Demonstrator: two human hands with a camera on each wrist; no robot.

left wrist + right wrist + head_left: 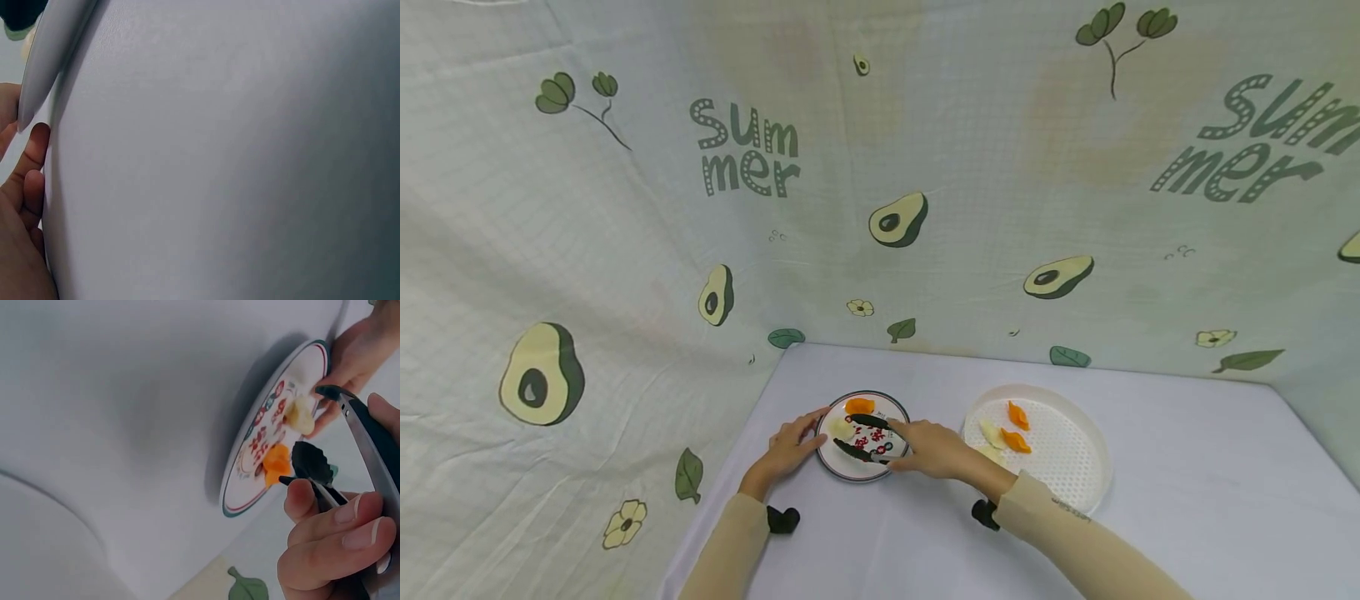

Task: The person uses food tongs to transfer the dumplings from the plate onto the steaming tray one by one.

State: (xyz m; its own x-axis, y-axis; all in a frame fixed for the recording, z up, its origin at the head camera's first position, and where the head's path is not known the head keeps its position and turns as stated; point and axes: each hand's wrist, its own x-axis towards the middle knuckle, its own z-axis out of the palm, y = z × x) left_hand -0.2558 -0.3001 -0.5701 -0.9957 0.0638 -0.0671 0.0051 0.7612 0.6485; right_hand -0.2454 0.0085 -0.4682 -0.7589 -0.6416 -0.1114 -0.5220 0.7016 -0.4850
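My left hand holds the near-left rim of a small white plate with a dark edge band and red print, thumb over the rim. On the plate lie an orange dumpling-shaped piece and a pale yellow one. In my right hand is a pair of tongs with dark green tips, gripped near the metal arms. The tips stand spread above the plate with nothing between them, as the right wrist view also shows. The left wrist view catches only the plate's edge and some fingers.
To the right, a round white tray with a textured base holds orange pieces and pale yellow pieces. The right forearm passes over its near-left edge. A white table lies underneath, with a printed cloth hanging behind and at left.
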